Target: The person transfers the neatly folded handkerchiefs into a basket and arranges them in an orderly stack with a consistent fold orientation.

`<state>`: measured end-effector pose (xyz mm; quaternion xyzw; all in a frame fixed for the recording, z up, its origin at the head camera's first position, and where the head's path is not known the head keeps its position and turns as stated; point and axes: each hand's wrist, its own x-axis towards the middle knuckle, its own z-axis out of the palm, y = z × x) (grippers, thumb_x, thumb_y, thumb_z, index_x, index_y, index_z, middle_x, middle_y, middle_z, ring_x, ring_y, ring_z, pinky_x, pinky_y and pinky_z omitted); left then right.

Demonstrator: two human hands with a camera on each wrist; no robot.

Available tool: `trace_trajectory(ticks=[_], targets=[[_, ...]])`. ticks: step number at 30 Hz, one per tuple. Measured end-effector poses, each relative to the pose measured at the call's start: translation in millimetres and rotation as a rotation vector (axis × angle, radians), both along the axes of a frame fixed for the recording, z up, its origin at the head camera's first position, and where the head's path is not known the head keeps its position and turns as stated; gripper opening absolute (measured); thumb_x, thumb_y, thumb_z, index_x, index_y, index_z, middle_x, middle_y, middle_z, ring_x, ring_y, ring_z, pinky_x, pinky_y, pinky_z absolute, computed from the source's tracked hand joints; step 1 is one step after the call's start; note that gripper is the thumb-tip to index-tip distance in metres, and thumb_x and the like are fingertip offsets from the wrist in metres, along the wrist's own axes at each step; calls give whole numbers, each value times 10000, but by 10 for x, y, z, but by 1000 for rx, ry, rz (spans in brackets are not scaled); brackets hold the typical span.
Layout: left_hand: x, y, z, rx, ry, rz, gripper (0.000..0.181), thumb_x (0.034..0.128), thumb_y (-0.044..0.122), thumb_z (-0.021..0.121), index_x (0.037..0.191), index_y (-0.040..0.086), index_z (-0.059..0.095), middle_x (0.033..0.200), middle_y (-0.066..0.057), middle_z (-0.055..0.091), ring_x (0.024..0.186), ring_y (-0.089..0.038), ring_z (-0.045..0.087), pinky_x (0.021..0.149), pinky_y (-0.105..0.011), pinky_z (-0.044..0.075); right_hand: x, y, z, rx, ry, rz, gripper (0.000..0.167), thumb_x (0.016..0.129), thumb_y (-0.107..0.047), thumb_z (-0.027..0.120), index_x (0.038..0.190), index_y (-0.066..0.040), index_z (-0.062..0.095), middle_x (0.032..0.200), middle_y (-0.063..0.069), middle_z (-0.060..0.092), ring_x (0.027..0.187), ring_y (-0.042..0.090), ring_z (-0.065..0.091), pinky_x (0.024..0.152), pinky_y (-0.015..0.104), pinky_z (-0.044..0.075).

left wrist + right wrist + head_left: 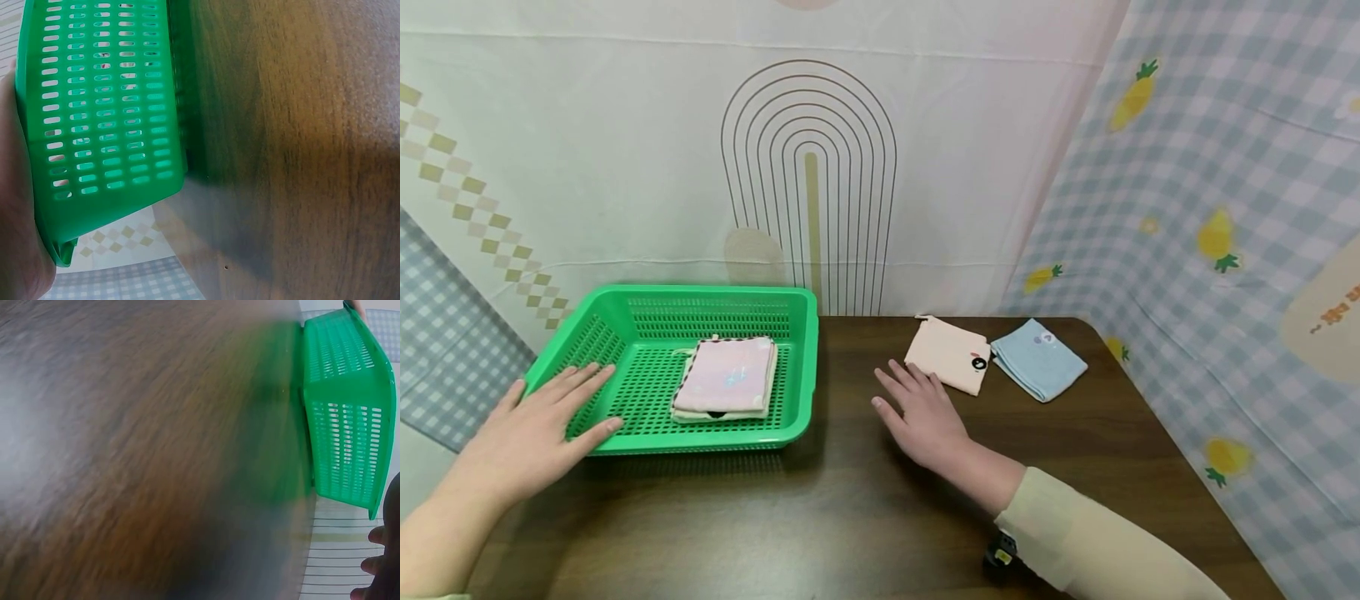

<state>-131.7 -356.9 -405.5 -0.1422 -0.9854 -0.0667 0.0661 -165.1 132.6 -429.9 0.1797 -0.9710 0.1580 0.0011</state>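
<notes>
My left hand (542,425) rests over the front left corner of a green plastic basket (811,375), fingers spread across its rim. Inside the basket lies a small stack of folded cloths, with a pink one (730,375) on top. The left wrist view shows the slotted wall of the basket (106,112) beside the hand. To the right of the basket, my right hand (928,425) hovers near a folded cream cloth (943,354), fingers extended and holding nothing. A folded light blue cloth (1041,362) lies beside the cream one.
The dark wooden table (850,525) carries the basket and cloths. A pale printed curtain (647,150) hangs behind it, and a blue checked curtain (1240,317) hangs along the right side. A small black device (1000,552) sits at the right wrist.
</notes>
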Motion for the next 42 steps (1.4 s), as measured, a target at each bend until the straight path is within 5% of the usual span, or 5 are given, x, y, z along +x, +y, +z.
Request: trace_trajectory(ticks=[42], targets=[[5,4,8,16,-26,4,834,963,550,551,1612,234,133,1564,-245,310,1448,-457,229,1127,-551,-228,-87,672,-106,9,-21,-195,575,1053,-488,368,1523,-162,422,1554,189,367,1430,386,327,1157,586,243]])
